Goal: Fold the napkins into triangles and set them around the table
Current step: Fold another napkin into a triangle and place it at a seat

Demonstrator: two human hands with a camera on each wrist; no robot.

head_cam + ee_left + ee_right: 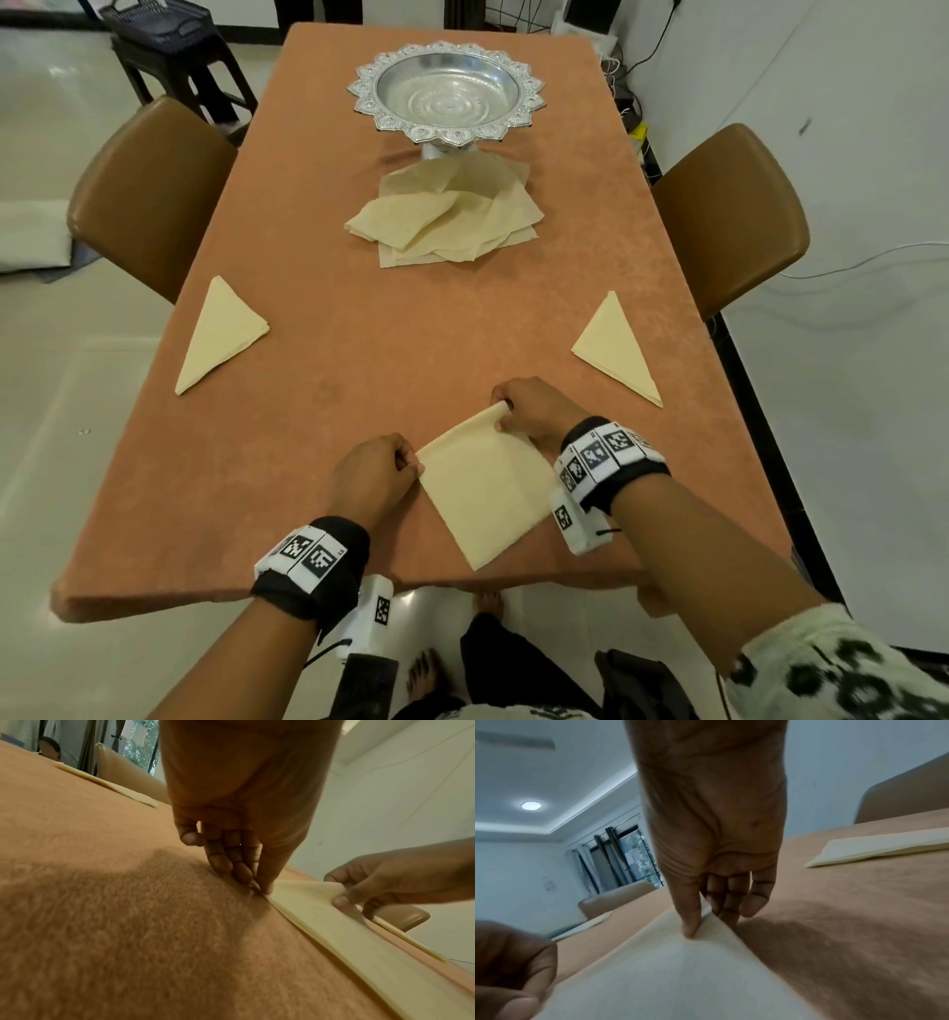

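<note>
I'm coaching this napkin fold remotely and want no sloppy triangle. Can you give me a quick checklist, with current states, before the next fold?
1. Left hand pinches the napkin's left corner: ok.
2. Right hand pinches the far corner: ok.
3. Napkin lies flat on the table, held edge slightly lifted: ok.
4. Triangle napkins already set at left and right: ok.
5. Unfolded pile near the silver bowl remains for later: ok.
6. Layers underneath aligned: cannot tell.
</note>
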